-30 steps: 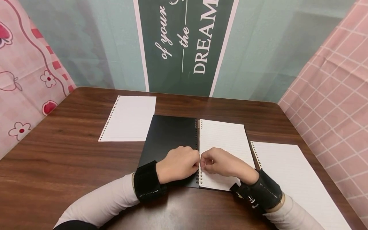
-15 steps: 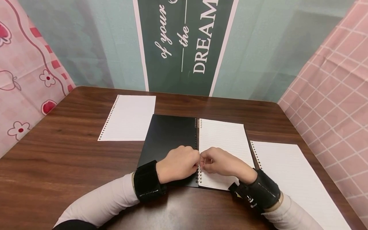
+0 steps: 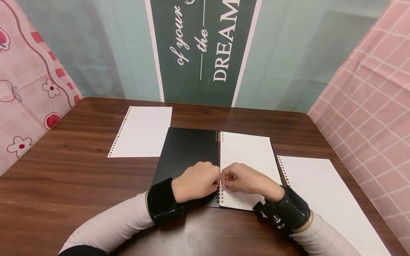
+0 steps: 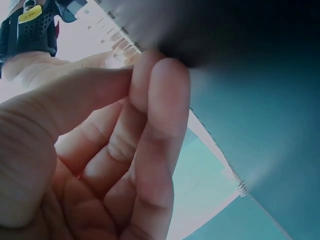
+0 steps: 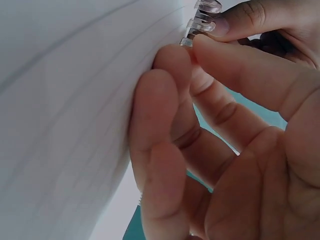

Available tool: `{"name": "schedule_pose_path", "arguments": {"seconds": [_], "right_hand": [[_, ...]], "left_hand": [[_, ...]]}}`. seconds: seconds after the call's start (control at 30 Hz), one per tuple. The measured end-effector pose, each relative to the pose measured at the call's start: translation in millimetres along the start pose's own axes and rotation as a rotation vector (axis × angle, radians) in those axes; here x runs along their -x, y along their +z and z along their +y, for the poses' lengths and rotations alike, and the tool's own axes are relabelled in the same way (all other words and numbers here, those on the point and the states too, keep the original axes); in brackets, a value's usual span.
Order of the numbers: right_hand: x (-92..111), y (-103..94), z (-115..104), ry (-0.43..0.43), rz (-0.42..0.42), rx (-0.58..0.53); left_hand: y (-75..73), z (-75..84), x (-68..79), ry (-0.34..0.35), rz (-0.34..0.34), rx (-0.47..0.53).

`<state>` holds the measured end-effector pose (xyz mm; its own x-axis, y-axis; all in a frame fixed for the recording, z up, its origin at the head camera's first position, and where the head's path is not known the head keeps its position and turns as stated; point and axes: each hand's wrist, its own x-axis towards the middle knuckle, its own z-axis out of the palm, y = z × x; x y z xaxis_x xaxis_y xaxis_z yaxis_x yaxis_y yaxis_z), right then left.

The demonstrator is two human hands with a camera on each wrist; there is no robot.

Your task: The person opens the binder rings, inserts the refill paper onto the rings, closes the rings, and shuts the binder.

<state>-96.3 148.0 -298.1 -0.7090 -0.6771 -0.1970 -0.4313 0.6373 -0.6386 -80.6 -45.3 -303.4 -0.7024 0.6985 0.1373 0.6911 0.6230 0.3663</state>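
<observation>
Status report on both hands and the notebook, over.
Left hand, right hand: pinching at binding rings. Notebook open flat, lined page showing. Hands hide some rings from head view.

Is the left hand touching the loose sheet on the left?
Apart. The head view shows the notebook's black cover lying between the left hand and the loose sheet.

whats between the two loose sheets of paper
The open notebook, black cover left and lined page right, with the left hand and right hand at its binding, as the head view shows.
</observation>
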Motion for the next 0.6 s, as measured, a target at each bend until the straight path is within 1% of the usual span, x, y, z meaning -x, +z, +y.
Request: {"name": "schedule_pose_path", "arguments": {"seconds": [0.17, 0.3, 0.47, 0.6], "right_hand": [[5.4, -2.2, -1.0, 0.026, 0.009, 0.023], [9.6, -4.2, -3.4, 0.020, 0.002, 0.029], [11.4, -8.1, -6.8, 0.005, -0.029, -0.032], [12.1, -9.8, -7.6, 0.020, -0.054, -0.073]], "left_hand": [[-1.0, -1.6, 1.7, -0.006, -0.028, 0.047], [-2.9, 1.5, 4.5, -0.017, -0.050, 0.056], [-6.5, 7.2, 8.4, -0.031, -0.078, 0.045], [-7.9, 9.0, 10.4, -0.031, -0.091, 0.043]]}}
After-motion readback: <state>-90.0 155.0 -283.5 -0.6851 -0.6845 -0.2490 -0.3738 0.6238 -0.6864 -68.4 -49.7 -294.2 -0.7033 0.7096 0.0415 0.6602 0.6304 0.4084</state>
